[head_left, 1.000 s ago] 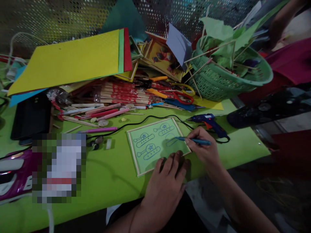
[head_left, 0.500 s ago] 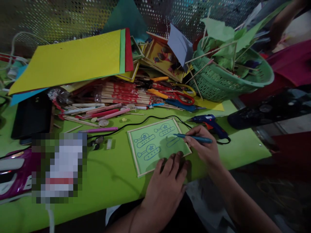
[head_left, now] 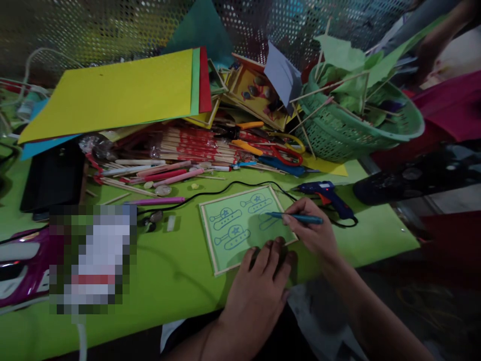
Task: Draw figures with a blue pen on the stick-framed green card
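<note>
A green card (head_left: 231, 255) framed with thin wooden sticks lies on the green table. Blue outlines of tanks with stars on their turrets are drawn on it: three fuller ones, and a partial one at the lower right. My right hand (head_left: 313, 233) grips a blue felt-tip pen (head_left: 306, 219), its tip at the partial drawing. My left hand (head_left: 259, 286) rests with spread fingers on the card's near edge, holding nothing. A blue glue gun (head_left: 325, 193) lies just beyond my right hand, its small red light lit.
A green basket (head_left: 338, 135) with paper and sticks stands at the back right. Yellow sheets (head_left: 112, 90), bundled sticks (head_left: 199, 145), scissors (head_left: 287, 153) and several pens (head_left: 173, 175) crowd the back. A black cable (head_left: 214, 191) runs behind the card. A dark phone (head_left: 54, 175) lies left.
The pen tip has shifted slightly left over the partial drawing, with my right hand moving along. My left hand stays on the card. The whole view has shifted a little.
</note>
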The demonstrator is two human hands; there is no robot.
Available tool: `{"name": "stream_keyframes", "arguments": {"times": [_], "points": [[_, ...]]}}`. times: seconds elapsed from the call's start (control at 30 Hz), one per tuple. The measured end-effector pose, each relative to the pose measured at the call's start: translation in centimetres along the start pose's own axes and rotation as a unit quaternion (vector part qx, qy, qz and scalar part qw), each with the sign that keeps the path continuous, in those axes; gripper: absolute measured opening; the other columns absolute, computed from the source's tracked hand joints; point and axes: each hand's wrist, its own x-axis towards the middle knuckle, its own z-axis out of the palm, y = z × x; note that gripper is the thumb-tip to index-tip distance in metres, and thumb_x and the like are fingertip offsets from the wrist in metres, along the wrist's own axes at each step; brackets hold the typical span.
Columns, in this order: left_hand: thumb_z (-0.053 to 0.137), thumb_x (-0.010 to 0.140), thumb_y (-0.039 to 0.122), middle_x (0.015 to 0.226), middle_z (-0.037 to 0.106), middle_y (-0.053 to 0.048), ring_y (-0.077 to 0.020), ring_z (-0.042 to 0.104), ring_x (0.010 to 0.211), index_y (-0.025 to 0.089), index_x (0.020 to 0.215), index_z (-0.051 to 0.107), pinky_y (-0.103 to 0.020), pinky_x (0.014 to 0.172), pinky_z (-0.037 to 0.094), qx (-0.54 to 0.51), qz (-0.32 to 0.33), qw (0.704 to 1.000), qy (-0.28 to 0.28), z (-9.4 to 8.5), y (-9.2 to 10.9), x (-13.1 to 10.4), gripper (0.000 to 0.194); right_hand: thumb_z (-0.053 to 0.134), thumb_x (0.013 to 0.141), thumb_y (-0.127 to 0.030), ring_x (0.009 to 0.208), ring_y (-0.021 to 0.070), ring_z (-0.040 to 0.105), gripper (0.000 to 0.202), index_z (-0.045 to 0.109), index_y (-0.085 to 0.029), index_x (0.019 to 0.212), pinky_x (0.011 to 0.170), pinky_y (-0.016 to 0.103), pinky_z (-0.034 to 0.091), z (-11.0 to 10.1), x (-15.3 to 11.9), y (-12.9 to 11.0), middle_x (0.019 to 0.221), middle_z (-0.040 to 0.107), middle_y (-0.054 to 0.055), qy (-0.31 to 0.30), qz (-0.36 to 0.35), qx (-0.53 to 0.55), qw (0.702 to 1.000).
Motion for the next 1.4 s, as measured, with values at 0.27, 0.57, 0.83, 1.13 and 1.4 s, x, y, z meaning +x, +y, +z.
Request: {"name": "stream_keyframes", "arguments": {"times": [0.27, 0.57, 0.83, 1.13, 1.4], "points": [[0.061, 0.098, 0.048, 0.16, 0.047, -0.007, -0.0251, 0.044, 0.139, 0.023, 0.154, 0.046, -0.044, 0.109, 0.042, -0.003, 0.0, 1.0, 0.0, -0.03, 0.05, -0.07, 0.063, 0.073, 0.083, -0.032, 0.05, 0.0105, 0.041, 0.017, 0.059, -0.022, 0.082, 0.047, 0.024, 0.032, 0.18, 0.1, -0.29, 0.06, 0.05, -0.006, 0.0, -0.006, -0.006, 1.0], [0.062, 0.097, 0.049, 0.159, 0.048, -0.007, -0.0249, 0.044, 0.138, 0.023, 0.153, 0.047, -0.044, 0.109, 0.042, 0.0, 0.002, 1.0, 0.002, -0.08, -0.02, 0.0, 0.064, 0.074, 0.083, -0.033, 0.052, 0.0125, 0.045, 0.018, 0.059, -0.023, 0.081, 0.049, 0.025, 0.035, 0.09, 0.03, -0.09, 0.062, 0.055, -0.004, -0.009, -0.002, -0.017, 1.0], [0.061, 0.098, 0.05, 0.161, 0.046, -0.007, -0.0249, 0.044, 0.14, 0.024, 0.154, 0.046, -0.044, 0.109, 0.042, 0.001, -0.001, 1.0, 0.0, -0.02, 0.09, -0.07, 0.064, 0.073, 0.084, -0.032, 0.053, 0.0119, 0.043, 0.019, 0.058, -0.022, 0.079, 0.048, 0.025, 0.033, -0.01, -0.25, -0.09, 0.062, 0.052, -0.004, -0.028, 0.004, 0.023, 0.999], [0.061, 0.098, 0.047, 0.161, 0.046, -0.008, -0.0255, 0.045, 0.139, 0.023, 0.154, 0.046, -0.044, 0.108, 0.043, -0.001, 0.002, 1.0, -0.001, -0.27, 0.02, -0.09, 0.062, 0.076, 0.083, -0.039, 0.055, 0.0133, 0.045, 0.022, 0.06, -0.023, 0.078, 0.05, 0.025, 0.036, -0.1, -0.05, -0.37, 0.064, 0.056, -0.002, -0.001, 0.014, 0.006, 1.0], [0.062, 0.097, 0.049, 0.159, 0.047, -0.007, -0.0249, 0.044, 0.139, 0.023, 0.152, 0.048, -0.044, 0.108, 0.044, -0.002, -0.002, 1.0, 0.0, -0.12, -0.04, -0.06, 0.062, 0.075, 0.084, -0.038, 0.055, 0.0141, 0.047, 0.021, 0.061, -0.024, 0.08, 0.05, 0.026, 0.038, 0.06, 0.04, -0.1, 0.064, 0.057, -0.002, 0.0, 0.0, 0.002, 1.0]]}}
